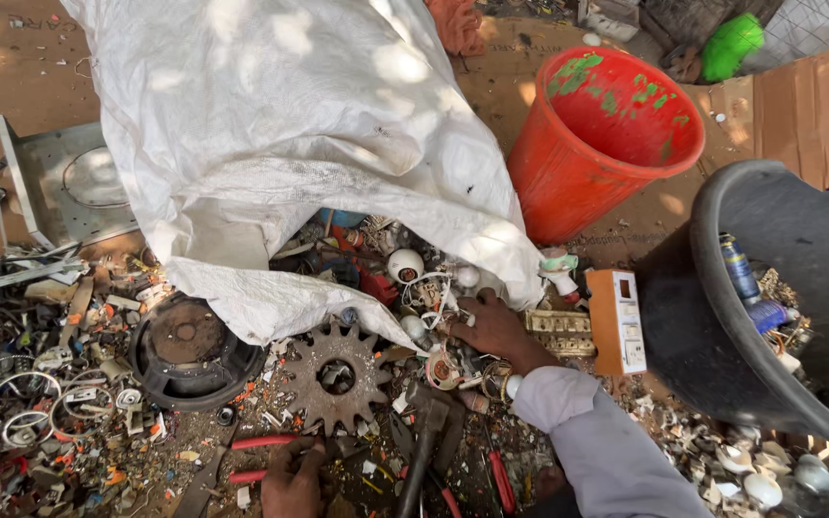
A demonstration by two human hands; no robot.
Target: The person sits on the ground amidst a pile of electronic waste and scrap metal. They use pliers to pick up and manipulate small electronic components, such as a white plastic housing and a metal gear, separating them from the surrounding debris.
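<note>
The right hand (493, 331) reaches into the scrap spilling from the white sack (280, 144), fingers curled among small bulbs and wires; what it grips, I cannot tell. The left hand (292, 480), at 6 o'clock, is closed on red-handled pliers (259, 457). A rusty gear (338, 376) lies between them. An orange bucket (597, 144) stands at 1 o'clock, a black tub (769, 288) at 3

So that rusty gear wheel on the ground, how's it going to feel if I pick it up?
The rusty gear wheel looks like thick solid metal, so probably heavy for its size and fully stiff. Its rough rust should resist slipping, though the pointed teeth may dig into fingers. Lying flat among scrap, it seems unlikely to roll.
</note>
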